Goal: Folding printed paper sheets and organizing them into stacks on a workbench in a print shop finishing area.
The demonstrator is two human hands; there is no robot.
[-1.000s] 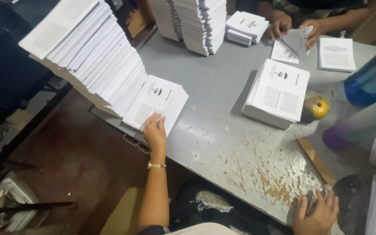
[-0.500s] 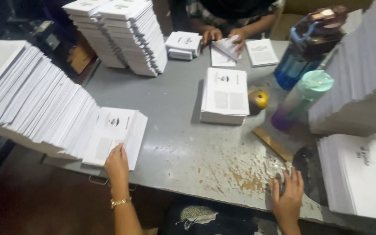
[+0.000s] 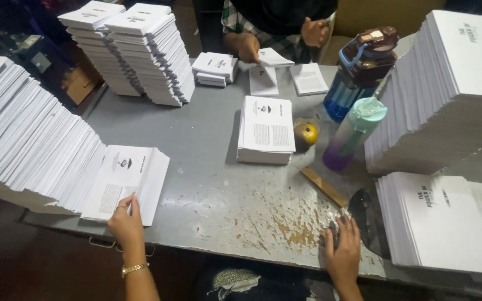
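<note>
Seen from above, a person's left hand (image 3: pixel 125 220) rested with loose fingers on the near edge of the top white printed sheet (image 3: pixel 119 179), at the low end of a slanted, fanned stack of white paper (image 3: pixel 32 147), not gripping it. The right hand (image 3: pixel 342 251) lay flat and released on the grey, paint-chipped metal worktop (image 3: pixel 207 145), beside a short stack of white booklets (image 3: pixel 447 223). Across the worktop, another person's hands (image 3: pixel 249 49) held a folded white sheet (image 3: pixel 273 57).
</note>
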